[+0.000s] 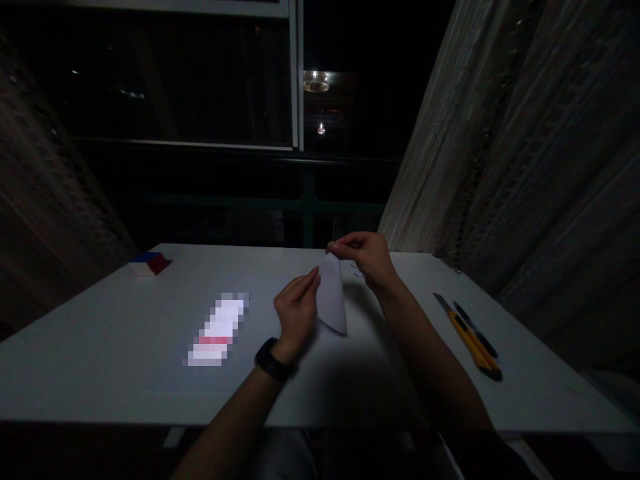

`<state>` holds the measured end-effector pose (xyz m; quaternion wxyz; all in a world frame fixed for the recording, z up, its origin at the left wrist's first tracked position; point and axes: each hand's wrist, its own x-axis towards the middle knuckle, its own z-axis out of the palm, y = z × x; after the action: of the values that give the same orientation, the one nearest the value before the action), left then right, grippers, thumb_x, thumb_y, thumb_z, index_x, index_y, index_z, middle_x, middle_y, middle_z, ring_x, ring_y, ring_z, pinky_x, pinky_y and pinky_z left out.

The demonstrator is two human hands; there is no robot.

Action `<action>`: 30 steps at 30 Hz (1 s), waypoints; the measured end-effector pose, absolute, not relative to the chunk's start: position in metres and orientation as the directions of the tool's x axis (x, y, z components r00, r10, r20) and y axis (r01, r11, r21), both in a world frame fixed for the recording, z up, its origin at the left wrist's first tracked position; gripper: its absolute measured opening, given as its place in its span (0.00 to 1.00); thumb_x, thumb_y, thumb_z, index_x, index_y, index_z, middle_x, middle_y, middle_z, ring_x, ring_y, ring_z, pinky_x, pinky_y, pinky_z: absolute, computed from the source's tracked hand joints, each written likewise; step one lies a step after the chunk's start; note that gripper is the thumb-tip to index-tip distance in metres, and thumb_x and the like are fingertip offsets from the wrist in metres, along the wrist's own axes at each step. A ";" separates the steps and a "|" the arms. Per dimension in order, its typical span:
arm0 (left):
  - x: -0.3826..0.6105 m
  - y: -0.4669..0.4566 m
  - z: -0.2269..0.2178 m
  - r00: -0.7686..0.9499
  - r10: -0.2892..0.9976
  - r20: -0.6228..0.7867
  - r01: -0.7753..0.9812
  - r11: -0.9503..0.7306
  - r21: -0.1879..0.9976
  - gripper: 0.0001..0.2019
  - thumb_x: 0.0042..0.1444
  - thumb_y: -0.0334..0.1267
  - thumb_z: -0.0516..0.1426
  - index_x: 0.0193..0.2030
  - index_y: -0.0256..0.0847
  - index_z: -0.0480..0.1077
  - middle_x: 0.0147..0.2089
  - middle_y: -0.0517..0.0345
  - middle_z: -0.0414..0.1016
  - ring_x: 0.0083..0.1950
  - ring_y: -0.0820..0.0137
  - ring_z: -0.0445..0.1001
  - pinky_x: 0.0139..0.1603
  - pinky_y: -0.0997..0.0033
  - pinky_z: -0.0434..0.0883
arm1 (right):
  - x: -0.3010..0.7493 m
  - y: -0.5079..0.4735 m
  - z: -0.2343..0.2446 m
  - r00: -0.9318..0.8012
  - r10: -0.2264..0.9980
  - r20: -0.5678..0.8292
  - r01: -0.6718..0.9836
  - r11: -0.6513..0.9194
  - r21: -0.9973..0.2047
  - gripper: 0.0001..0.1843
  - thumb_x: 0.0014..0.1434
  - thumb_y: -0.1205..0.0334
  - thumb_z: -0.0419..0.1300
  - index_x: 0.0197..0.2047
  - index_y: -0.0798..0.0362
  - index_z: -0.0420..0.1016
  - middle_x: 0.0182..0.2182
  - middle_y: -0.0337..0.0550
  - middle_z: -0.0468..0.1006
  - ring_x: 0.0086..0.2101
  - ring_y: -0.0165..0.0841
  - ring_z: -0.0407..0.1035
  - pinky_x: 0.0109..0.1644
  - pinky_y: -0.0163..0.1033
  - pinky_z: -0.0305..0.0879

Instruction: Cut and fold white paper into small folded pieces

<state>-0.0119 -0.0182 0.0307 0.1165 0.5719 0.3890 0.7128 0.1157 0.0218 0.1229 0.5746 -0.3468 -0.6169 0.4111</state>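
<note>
Left hand (295,308): it seemed to be the steadying one, so a light, flat pinch suited; squeezing hard risked creasing the paper (331,297). Right hand (371,259): best worked in small moves at the far tip, edges kept lined up, no tugging against the left. Dim light made going slow sensible.

Positions, left to right: left fingers were together, clamped on the far half of the paper's left edge. Paper sat between the hands, over the worktop (90,360), narrow end far, wide end near, one corner pointing near and right. Couldn't tell if that corner touched down. Right fingers were pinched on the narrow tip, farther out than the left ones. Yellow cutter (466,335) lay well right, apart from both hands.
</note>
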 end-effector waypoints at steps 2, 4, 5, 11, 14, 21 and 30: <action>-0.012 -0.019 0.031 -0.315 0.604 0.732 0.297 -0.670 0.680 0.11 0.52 0.37 0.57 0.42 0.44 0.74 0.40 0.55 0.77 0.40 0.68 0.74 0.43 0.66 0.71 | 0.115 0.021 0.123 -0.082 0.901 0.426 -0.034 0.425 -0.905 0.12 0.34 0.57 0.69 0.20 0.55 0.75 0.21 0.42 0.77 0.25 0.32 0.70 0.32 0.37 0.65; -0.012 -0.020 0.030 -0.314 0.596 0.739 0.308 -0.673 0.673 0.11 0.52 0.36 0.57 0.43 0.44 0.74 0.40 0.55 0.77 0.40 0.68 0.75 0.43 0.66 0.71 | 0.115 0.020 0.123 -0.066 0.900 0.430 -0.028 0.429 -0.903 0.12 0.34 0.57 0.69 0.20 0.55 0.75 0.20 0.42 0.77 0.25 0.32 0.70 0.31 0.37 0.65; -0.011 -0.020 0.030 -0.312 0.592 0.743 0.310 -0.676 0.669 0.11 0.52 0.36 0.57 0.43 0.44 0.74 0.40 0.55 0.77 0.40 0.68 0.75 0.42 0.67 0.72 | 0.116 0.020 0.123 -0.062 0.900 0.432 -0.026 0.431 -0.902 0.12 0.34 0.57 0.69 0.20 0.55 0.75 0.20 0.42 0.77 0.24 0.32 0.70 0.31 0.37 0.64; -0.010 -0.020 0.030 -0.312 0.570 0.760 0.333 -0.684 0.649 0.11 0.52 0.35 0.57 0.43 0.44 0.74 0.40 0.56 0.77 0.39 0.69 0.75 0.42 0.67 0.71 | 0.116 0.019 0.122 -0.032 0.904 0.425 -0.024 0.425 -0.905 0.13 0.32 0.57 0.70 0.19 0.56 0.73 0.19 0.41 0.75 0.23 0.31 0.68 0.29 0.36 0.63; -0.009 -0.021 0.030 -0.305 0.576 0.759 0.336 -0.680 0.651 0.11 0.53 0.36 0.57 0.43 0.45 0.74 0.39 0.56 0.77 0.39 0.68 0.75 0.42 0.66 0.72 | 0.116 0.019 0.122 0.001 0.907 0.421 -0.017 0.421 -0.907 0.13 0.31 0.57 0.70 0.19 0.55 0.73 0.19 0.40 0.75 0.23 0.31 0.68 0.29 0.37 0.63; -0.009 -0.022 0.030 -0.295 0.567 0.769 0.330 -0.695 0.639 0.11 0.53 0.35 0.57 0.43 0.45 0.74 0.40 0.55 0.77 0.40 0.68 0.75 0.42 0.67 0.72 | 0.116 0.019 0.121 0.027 0.892 0.452 -0.003 0.452 -0.892 0.11 0.33 0.58 0.69 0.19 0.55 0.73 0.19 0.41 0.75 0.24 0.32 0.68 0.29 0.37 0.62; -0.009 -0.022 0.031 -0.304 0.592 0.747 0.307 -0.681 0.665 0.11 0.53 0.35 0.57 0.43 0.44 0.74 0.40 0.56 0.77 0.39 0.69 0.75 0.42 0.67 0.71 | 0.112 0.021 0.117 0.090 0.889 0.449 -0.029 0.453 -0.891 0.13 0.33 0.56 0.69 0.19 0.55 0.73 0.20 0.41 0.75 0.25 0.33 0.69 0.30 0.38 0.63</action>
<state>-0.0086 -0.0224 0.0312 0.1005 0.5814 0.3865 0.7088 0.1115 0.0208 0.1170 0.6345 -0.3774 -0.5693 0.3618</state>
